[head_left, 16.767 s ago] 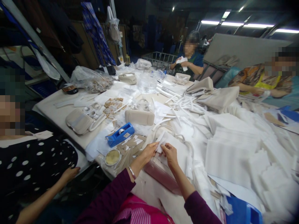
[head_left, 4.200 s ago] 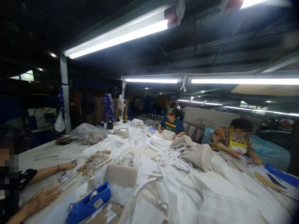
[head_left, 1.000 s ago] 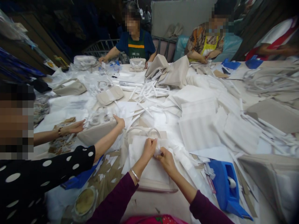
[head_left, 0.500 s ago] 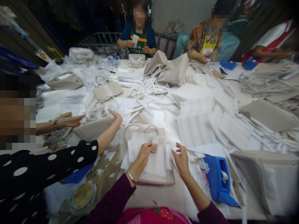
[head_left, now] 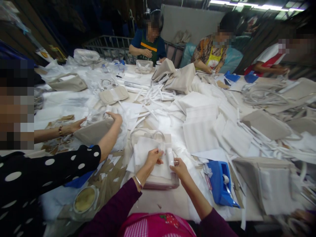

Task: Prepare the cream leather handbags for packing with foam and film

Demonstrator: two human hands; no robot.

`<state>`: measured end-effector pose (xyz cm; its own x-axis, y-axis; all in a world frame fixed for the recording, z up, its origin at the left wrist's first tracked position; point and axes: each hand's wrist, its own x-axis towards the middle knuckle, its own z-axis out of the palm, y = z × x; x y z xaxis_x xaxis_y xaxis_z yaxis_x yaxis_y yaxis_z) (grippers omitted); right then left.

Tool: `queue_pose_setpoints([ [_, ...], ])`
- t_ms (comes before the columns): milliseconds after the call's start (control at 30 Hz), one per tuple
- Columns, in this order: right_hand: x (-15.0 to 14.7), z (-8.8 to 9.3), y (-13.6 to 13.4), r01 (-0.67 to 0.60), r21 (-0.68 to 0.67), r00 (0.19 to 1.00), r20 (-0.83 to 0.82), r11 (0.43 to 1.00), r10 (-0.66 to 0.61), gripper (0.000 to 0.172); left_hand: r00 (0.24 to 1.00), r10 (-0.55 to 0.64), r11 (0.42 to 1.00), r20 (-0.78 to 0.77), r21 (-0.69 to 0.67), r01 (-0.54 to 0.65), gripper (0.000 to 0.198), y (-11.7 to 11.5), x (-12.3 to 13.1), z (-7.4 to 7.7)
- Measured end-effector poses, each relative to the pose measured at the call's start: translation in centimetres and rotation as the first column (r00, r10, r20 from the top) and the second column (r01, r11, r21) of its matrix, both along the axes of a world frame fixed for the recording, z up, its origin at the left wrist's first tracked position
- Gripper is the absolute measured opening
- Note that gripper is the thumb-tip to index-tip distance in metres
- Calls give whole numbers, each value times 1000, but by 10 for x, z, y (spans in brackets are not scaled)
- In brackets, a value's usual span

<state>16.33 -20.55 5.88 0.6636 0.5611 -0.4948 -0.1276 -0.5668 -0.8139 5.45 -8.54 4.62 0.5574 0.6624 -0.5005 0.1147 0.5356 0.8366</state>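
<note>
A beige handbag lies flat in front of me, its looped handle at the far end. White foam sheet covers much of its upper face. Over the middle of the bag, my left hand is closed in a pinch near the handle; a clear, shiny bit shows by its fingertips, too small to name. At the bag's right side, my right hand grips the lower end of a white foam roll with a glossy surface between thumb and fingers.
A blue tape dispenser stands to my right, with a foam-covered beige bag beyond it. Foam sheets are stacked ahead. On the left, a co-worker's dotted sleeve reaches over a tape roll toward another bag.
My right hand has moved left and closed on the foam roll. My left hand stays pinched over the bag. Across the table, a co-worker has lowered a white piece and bent forward.
</note>
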Motion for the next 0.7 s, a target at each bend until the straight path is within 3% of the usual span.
queue_pose_setpoints([
  [167,-3,17,-12,-170,-5,973,-159,985,167,16,998,-32,994,53,-106,37,44,-7,-5,-2],
  [233,-6,23,-23,-197,35,956,-213,980,200,19,997,-17,992,82,-125,27,44,-9,-7,-1],
  [400,-22,26,-45,-14,211,957,-280,977,74,43,983,45,985,176,-170,-14,35,-18,-3,2],
  [567,-35,17,-43,15,320,979,-198,947,51,40,964,206,966,168,-191,-173,28,-44,12,0],
  [700,-35,6,-38,15,340,988,-147,940,37,37,971,200,971,130,-160,-178,26,-62,17,-4],
])
